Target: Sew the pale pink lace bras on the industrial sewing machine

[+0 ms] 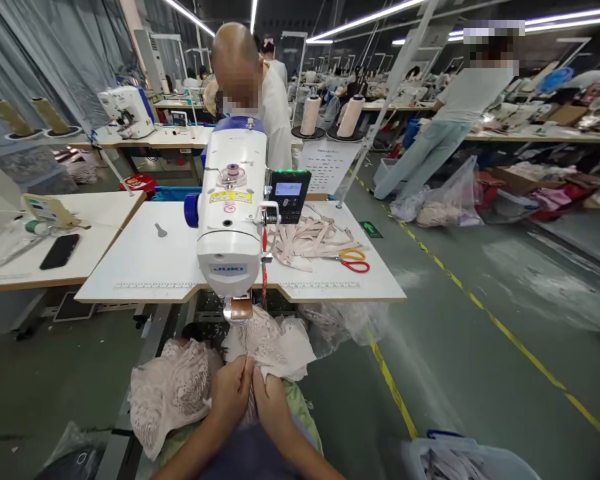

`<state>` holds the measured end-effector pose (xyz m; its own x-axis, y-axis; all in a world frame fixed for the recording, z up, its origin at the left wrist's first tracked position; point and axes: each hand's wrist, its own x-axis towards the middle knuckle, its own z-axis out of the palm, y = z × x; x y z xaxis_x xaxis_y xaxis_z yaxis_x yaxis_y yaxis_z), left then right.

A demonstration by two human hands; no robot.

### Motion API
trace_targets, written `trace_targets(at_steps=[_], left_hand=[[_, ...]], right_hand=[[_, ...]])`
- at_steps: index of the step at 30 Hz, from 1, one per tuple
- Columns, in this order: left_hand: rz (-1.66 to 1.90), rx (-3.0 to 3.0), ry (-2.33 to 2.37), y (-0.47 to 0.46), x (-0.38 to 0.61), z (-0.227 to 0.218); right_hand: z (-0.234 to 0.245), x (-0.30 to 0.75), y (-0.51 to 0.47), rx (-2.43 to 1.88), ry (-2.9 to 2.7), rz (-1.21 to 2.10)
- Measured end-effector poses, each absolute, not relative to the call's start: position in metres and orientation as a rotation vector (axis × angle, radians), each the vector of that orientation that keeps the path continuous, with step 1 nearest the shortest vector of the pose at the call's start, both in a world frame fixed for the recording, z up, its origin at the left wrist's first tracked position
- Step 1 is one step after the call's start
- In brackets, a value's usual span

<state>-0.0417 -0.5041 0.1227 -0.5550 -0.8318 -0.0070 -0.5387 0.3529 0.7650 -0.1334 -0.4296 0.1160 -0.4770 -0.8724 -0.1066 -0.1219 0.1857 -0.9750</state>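
Observation:
Both hands meet in front of the white sewing machine [233, 220], pinching a pale pink lace garment piece [275, 343]. My left hand [231, 390] has its fingers closed on the fabric's near edge, thumb against forefinger. Close beside it, my right hand [271, 403] grips the same edge. The far part of the fabric lies just below the needle area, which the machine head partly hides. More bunched lace fabric [170, 387] hangs to the left of my left hand. Green cloth [300, 407] shows beneath my right hand.
On the white machine table [145, 253] lie pale strips [305, 240] and scissors [353, 260] with red and yellow handles. A phone [60, 251] rests on the left table. A person [275, 100] stands behind the machine. At lower right is a plastic tub [495, 460].

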Motion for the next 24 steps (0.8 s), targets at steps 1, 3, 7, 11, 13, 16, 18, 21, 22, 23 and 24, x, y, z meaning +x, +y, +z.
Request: trace_targets(at_steps=[1, 3, 7, 11, 13, 16, 18, 21, 22, 23, 24], left_hand=[[-1.035, 1.188, -2.258, -0.506, -0.041, 0.123], [-1.025, 1.163, -2.274, -0.514, -0.041, 0.124], [-0.928, 1.146, -2.263, -0.527, -0.042, 0.128], [-0.985, 1.136, -2.241, -0.524, -0.045, 0.132], [-1.123, 1.064, -2.321, -0.522, -0.046, 0.136], [-1.113, 1.003, -2.494, -0.525, -0.044, 0.142], [-0.887, 0.97, -2.633, -0.527, -0.042, 0.144], [-0.493, 0.788, -2.792, -0.528, -0.039, 0.139], [-0.415, 0.716, -2.818, -0.527, -0.039, 0.137], [-0.378, 0.648, -2.84, -0.527, -0.038, 0.135], [-0.386, 0.59, -2.861, -0.528, -0.038, 0.134]], right_hand=[[0.115, -0.134, -0.431, -0.939, 1.763, -1.341], [0.113, -0.137, -0.431, -0.99, 1.789, -1.287], [0.113, -0.143, -0.426, -1.016, 1.778, -1.229], [0.118, -0.149, -0.422, -0.667, 1.416, -1.406], [0.121, -0.152, -0.422, -0.501, 1.282, -1.43], [0.124, -0.153, -0.423, -0.354, 1.219, -1.45], [0.121, -0.15, -0.422, -0.34, 1.263, -1.478], [0.114, -0.145, -0.424, -0.446, 1.409, -1.473], [0.111, -0.144, -0.425, -0.483, 1.456, -1.463], [0.108, -0.144, -0.426, -0.511, 1.489, -1.445], [0.106, -0.146, -0.425, -0.519, 1.506, -1.423]])
